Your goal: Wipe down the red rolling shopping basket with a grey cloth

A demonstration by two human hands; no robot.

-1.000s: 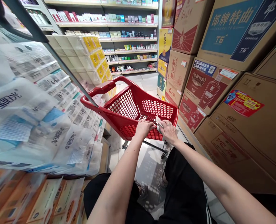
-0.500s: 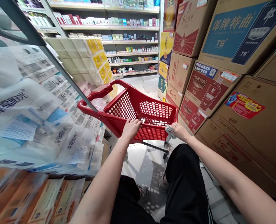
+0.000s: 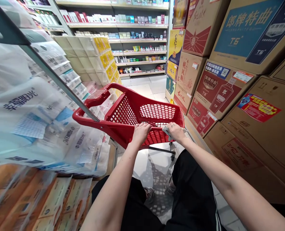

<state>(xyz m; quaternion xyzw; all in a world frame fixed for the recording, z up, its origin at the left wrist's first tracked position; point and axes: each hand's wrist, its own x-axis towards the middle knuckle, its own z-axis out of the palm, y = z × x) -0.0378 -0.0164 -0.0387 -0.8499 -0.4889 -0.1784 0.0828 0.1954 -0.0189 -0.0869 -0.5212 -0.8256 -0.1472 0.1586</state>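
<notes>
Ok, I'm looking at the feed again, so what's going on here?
A person's left hand rests on the near rim of a red plastic shopping cart. Their right hand holds a crumpled, pale cloth or tissue at that rim, farther from the handle. White plastic-wrapped packs are piled left, brown cardboard boxes stacked right.

We wear loose black trousers (image 3: 190,186), with thin pale stripes (image 3: 218,218) running down the outer side of the right leg. Our forearms (image 3: 123,173) are bare, and our shoes (image 3: 150,194) look light-coloured and patterned, partly lost in shadow.
</notes>
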